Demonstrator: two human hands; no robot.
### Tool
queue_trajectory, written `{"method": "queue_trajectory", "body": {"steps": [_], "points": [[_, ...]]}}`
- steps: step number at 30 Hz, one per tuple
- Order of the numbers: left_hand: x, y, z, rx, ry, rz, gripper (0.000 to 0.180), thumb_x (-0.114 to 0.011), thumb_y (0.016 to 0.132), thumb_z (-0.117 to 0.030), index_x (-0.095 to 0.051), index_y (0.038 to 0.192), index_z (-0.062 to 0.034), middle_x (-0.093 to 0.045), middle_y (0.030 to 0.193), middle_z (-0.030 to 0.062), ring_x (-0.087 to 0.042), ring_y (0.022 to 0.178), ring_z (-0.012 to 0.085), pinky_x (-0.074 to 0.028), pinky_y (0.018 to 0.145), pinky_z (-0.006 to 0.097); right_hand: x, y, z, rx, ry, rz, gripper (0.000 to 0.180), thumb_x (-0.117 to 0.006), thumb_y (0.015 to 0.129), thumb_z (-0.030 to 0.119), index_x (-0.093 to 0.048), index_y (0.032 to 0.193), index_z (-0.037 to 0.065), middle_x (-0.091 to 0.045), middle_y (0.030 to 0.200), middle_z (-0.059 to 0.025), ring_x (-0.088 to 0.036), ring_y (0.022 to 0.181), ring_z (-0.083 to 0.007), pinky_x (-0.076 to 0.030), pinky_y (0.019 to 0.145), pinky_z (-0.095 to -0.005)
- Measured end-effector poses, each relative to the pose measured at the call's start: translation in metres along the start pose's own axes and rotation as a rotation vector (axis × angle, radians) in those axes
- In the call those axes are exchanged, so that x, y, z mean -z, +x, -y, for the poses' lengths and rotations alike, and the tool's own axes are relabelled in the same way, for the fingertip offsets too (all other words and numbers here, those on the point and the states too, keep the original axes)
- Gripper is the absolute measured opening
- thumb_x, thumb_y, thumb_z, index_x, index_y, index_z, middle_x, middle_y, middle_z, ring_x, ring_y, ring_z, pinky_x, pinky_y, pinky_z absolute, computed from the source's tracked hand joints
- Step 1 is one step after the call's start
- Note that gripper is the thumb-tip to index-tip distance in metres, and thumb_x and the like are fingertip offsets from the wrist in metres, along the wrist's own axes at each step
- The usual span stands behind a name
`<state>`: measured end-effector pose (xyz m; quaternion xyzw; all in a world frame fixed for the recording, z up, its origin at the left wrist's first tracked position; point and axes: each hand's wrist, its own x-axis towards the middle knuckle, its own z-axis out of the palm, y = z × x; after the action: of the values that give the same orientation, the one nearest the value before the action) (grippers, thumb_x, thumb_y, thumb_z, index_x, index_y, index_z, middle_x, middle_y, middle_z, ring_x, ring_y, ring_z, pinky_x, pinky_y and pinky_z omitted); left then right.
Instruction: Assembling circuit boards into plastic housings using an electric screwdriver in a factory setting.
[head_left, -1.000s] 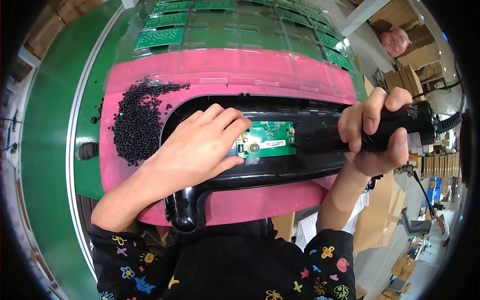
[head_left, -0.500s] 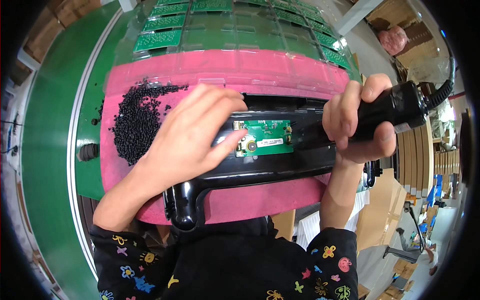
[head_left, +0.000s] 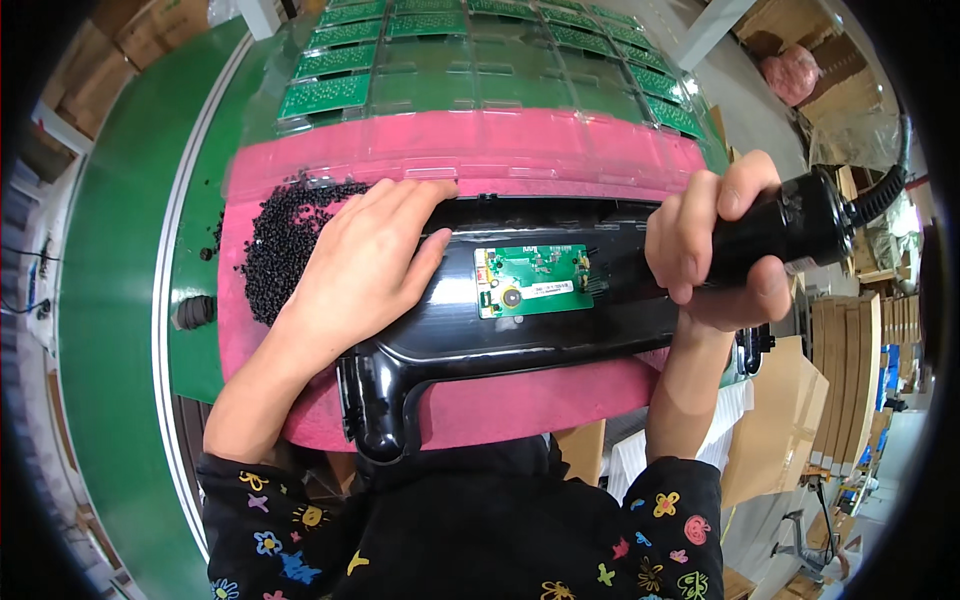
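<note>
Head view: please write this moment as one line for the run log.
left hand: flat on black housing | right hand: grips black driver | green board: in housing | black screws: piled on pink mat

Green conveyor belt [head_left: 110,300] w/ a white edge strip curves along the left side. Cardboard boxes [head_left: 120,25] sit top left; flat cardboard sheets [head_left: 845,370] stand stacked at right. Grey concrete floor [head_left: 750,100] top right, w/ a pink bag [head_left: 795,70] on it. Bright, even light throughout.
</note>
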<state>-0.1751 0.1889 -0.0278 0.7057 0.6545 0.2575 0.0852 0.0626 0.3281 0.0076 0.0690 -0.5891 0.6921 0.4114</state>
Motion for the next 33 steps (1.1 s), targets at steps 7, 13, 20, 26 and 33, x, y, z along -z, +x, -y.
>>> {"method": "queue_trajectory", "body": {"steps": [7, 13, 20, 26, 33], "points": [[0.003, -0.001, -0.001, -0.028, -0.008, -0.005, 0.032, -0.065, 0.088, -0.010, -0.059, 0.117, -0.0010, -0.064, 0.101, 0.0173, -0.061, 0.098, 0.0380, -0.048, 0.086, 0.045, -0.001, 0.000, 0.007, -0.003, 0.053, -0.144, 0.042, -0.064, 0.092, 0.041, -0.046, 0.106, 0.005, -0.053, 0.074, -0.0051, -0.047, 0.048, -0.0112, -0.039, 0.046, -0.0270], [0.006, -0.004, -0.007, -0.056, 0.036, 0.161, 0.018, -0.068, 0.086, -0.014, -0.063, 0.096, 0.0002, -0.061, 0.089, 0.0167, -0.062, 0.084, 0.0381, -0.050, 0.072, 0.045, 0.024, 0.008, 0.001, 0.106, -0.025, -0.768, 0.024, -0.060, 0.099, 0.022, -0.052, 0.111, 0.003, -0.056, 0.098, -0.0086, -0.053, 0.078, -0.0154, -0.046, 0.078, -0.0298], [-0.002, -0.002, -0.013, -0.042, 0.002, 0.194, 0.022, -0.068, 0.087, -0.016, -0.059, 0.082, 0.0039, -0.057, 0.078, 0.0200, -0.059, 0.076, 0.0417, -0.046, 0.067, 0.048, 0.043, -0.004, -0.015, -0.208, -1.208, -0.767, 0.071, -0.076, 0.077, 0.028, -0.047, 0.135, 0.001, -0.038, 0.140, -0.0256, -0.038, 0.129, -0.0395, -0.031, 0.113, -0.0451], [0.005, -0.008, -0.013, 0.063, 0.038, 0.199, 0.019, -0.069, 0.087, -0.013, -0.064, 0.082, 0.0043, -0.060, 0.078, 0.0222, -0.059, 0.074, 0.0427, -0.045, 0.065, 0.048, 0.010, -0.033, 0.005, 0.020, -1.394, -0.550, 0.061, -0.074, 0.078, 0.017, -0.047, 0.131, 0.004, -0.041, 0.127, -0.0254, -0.045, 0.114, -0.0435, -0.041, 0.103, -0.0477], [-0.007, 0.001, -0.018, -0.010, 0.135, 0.264, 0.021, -0.063, 0.091, -0.018, -0.060, 0.088, 0.0028, -0.062, 0.085, 0.0237, -0.061, 0.085, 0.0453, -0.047, 0.072, 0.050, -0.017, -0.070, 0.034, -0.378, -1.711, 0.044, 0.051, -0.077, 0.080, 0.027, -0.060, 0.125, 0.011, -0.053, 0.127, -0.0116, -0.056, 0.107, -0.0373, -0.056, 0.084, -0.0428]]}}
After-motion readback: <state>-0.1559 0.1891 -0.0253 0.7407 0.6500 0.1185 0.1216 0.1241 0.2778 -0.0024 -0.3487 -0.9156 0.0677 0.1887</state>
